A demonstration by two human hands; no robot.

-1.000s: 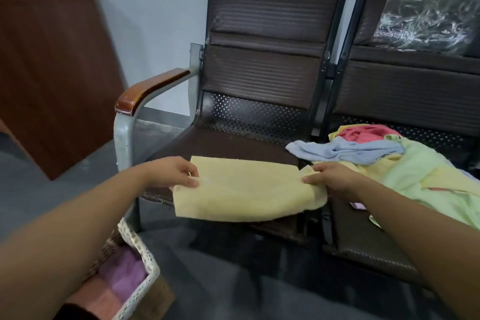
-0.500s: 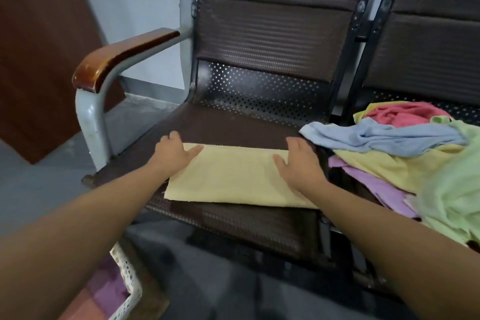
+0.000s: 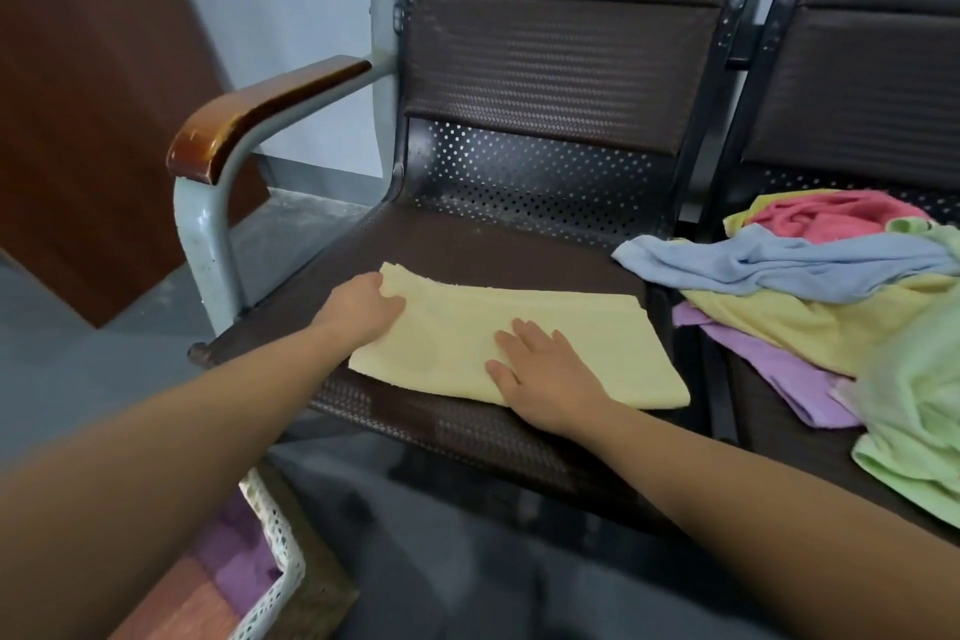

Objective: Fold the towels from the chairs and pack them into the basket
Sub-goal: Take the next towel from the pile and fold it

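Right grip point(image 3: 540, 374) has slid leftward, flat and released on the folded pale-yellow terry towel point(image 3: 597, 343); left grip point(image 3: 363, 309) pinches its left edge.

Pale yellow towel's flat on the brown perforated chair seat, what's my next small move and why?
Probably fold the left end of the pale yellow towel over to the right: the left hand grips that edge, while the right hand lies flat mid-towel, ready to hold the crease.
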